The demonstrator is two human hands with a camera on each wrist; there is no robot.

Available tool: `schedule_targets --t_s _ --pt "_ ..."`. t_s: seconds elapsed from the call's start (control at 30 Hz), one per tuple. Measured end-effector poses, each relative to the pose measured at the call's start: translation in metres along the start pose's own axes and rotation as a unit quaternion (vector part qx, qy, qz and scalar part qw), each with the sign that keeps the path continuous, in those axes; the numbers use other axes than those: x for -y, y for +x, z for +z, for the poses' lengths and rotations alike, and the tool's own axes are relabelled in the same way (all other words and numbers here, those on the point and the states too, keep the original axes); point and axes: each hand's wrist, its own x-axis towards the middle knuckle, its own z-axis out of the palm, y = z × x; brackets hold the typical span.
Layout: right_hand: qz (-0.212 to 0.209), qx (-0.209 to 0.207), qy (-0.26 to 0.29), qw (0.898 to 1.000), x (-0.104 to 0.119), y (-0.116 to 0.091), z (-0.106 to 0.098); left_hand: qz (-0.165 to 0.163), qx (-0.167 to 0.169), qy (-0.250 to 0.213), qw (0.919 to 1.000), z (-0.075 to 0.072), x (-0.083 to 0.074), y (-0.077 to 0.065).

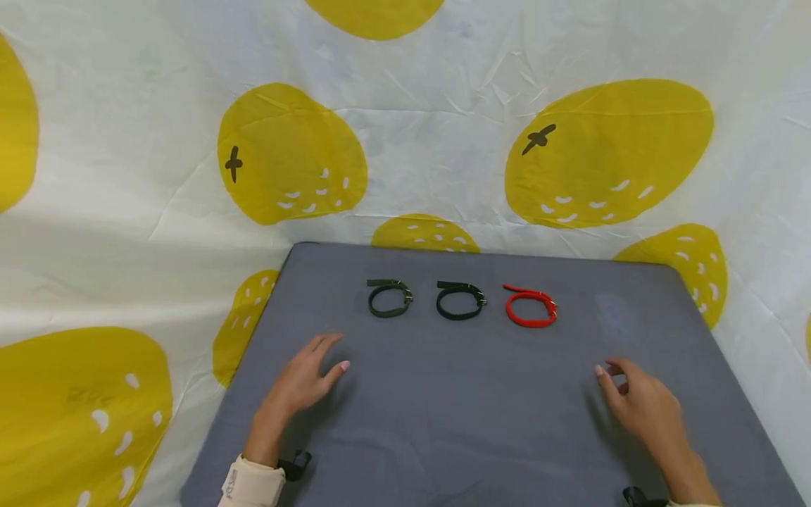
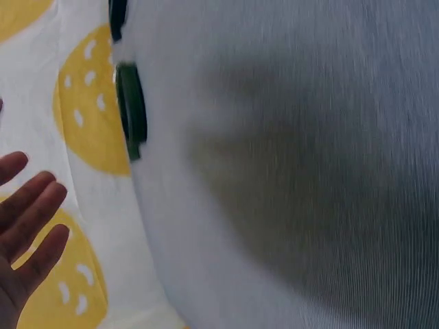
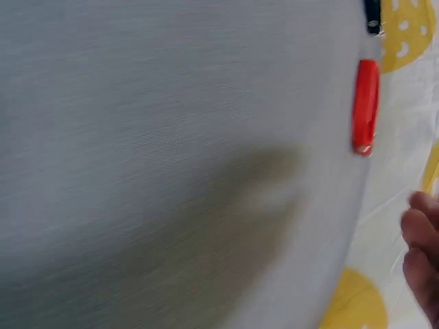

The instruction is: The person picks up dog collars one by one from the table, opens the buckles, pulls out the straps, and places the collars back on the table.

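Three buckled collars lie coiled in a row on the grey table: a dark green collar (image 1: 391, 312) at left, a black collar (image 1: 460, 317) in the middle and a red collar (image 1: 531, 323) at right. My left hand (image 1: 305, 379) hovers over the table, below and left of the green collar, fingers spread and holding nothing. Off to the lower right of the red collar, my right hand (image 1: 646, 405) is held above the table with loosely bent fingers and nothing in them. The left wrist view shows the green collar (image 2: 132, 110) edge-on; the right wrist view shows the red collar (image 3: 365, 106).
The grey table (image 1: 456, 408) has its far edge against a white cloth (image 1: 437, 155) printed with yellow fruit, which also hangs along both sides. Dark straps sit at both wrists, with a cream cuff (image 1: 253, 482) on the left arm.
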Motion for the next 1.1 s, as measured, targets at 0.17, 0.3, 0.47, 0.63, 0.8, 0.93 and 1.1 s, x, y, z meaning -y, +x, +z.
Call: schedule_targets --t_s 0.17,0.3,0.47,0.63,0.8,0.93,1.1 --pt "0.026 0.097 -0.011 0.995 0.007 0.054 0.011 0.023 0.031 -0.028 0.9989 0.017 -0.021 0.011" --pt "0.048 0.151 -0.018 0.987 0.014 0.101 0.023 0.043 0.067 -0.036 0.9962 0.03 -0.04 0.021" --pt "0.062 0.151 -0.026 0.986 0.015 0.145 0.05 0.069 0.107 -0.026 0.9915 0.039 -0.065 0.032" --pt "0.094 0.145 -0.045 0.984 0.012 0.163 0.078 0.109 0.132 -0.022 0.985 0.045 -0.086 0.04" --pt "0.086 0.147 -0.068 0.983 0.013 0.164 0.09 0.149 0.135 -0.016 0.9795 0.049 -0.097 0.044" --pt "0.072 0.138 -0.077 0.985 0.015 0.159 0.083 0.164 0.128 -0.021 0.978 0.052 -0.101 0.046" --pt "0.022 0.107 -0.091 0.99 0.02 0.148 0.073 0.156 0.132 -0.021 0.9786 0.05 -0.102 0.047"
